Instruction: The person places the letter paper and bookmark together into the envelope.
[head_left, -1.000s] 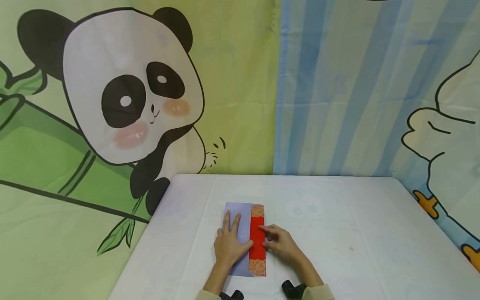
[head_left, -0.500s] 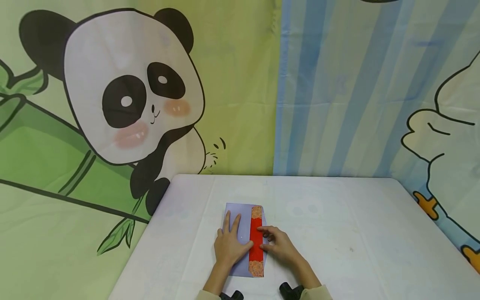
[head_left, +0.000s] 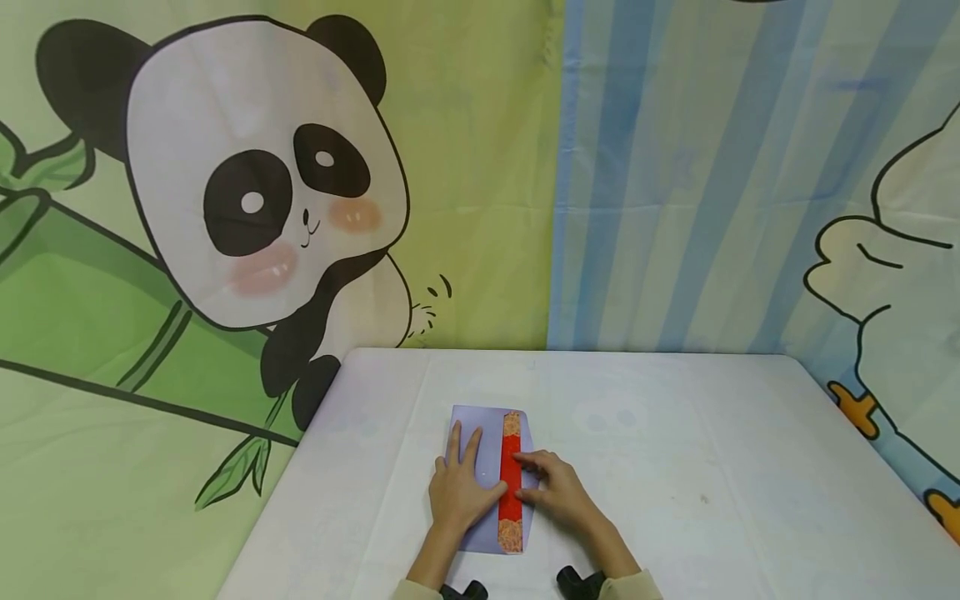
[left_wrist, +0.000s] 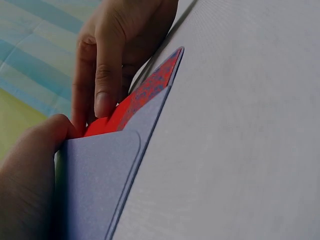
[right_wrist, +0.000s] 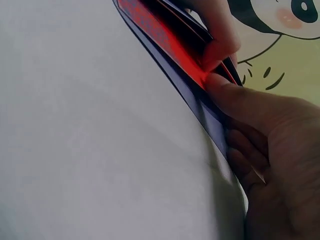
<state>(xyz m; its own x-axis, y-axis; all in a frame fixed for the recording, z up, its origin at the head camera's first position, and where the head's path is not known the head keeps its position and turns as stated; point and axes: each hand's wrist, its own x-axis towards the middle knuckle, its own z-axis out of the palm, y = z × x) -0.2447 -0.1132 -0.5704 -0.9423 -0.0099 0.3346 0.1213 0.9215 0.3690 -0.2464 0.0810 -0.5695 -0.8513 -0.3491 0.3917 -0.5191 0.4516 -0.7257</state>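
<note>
A flat lavender envelope (head_left: 489, 429) lies on the table under my left hand (head_left: 461, 493). Its fingers are straight and spread, and its thumb (left_wrist: 57, 127) reaches the pocket's mouth. Inside that mouth sits a red card (head_left: 511, 467) with orange patterned ends, partly hidden by the pocket. My right hand (head_left: 558, 492) holds the card's right edge, its thumb (right_wrist: 227, 92) on the red surface and other fingers curled beneath. To the right of the card, a strip of the envelope's flap (head_left: 528, 525) shows.
A white-covered table (head_left: 675, 467) surrounds the envelope. Black devices (head_left: 581, 582) sit at both wrists. Behind the table hangs a printed cloth with a panda (head_left: 262, 183).
The red card has slid left, deeper into the envelope, so a narrower strip shows and more of the flap appears. My right hand moved left with it; my left hand stayed put.
</note>
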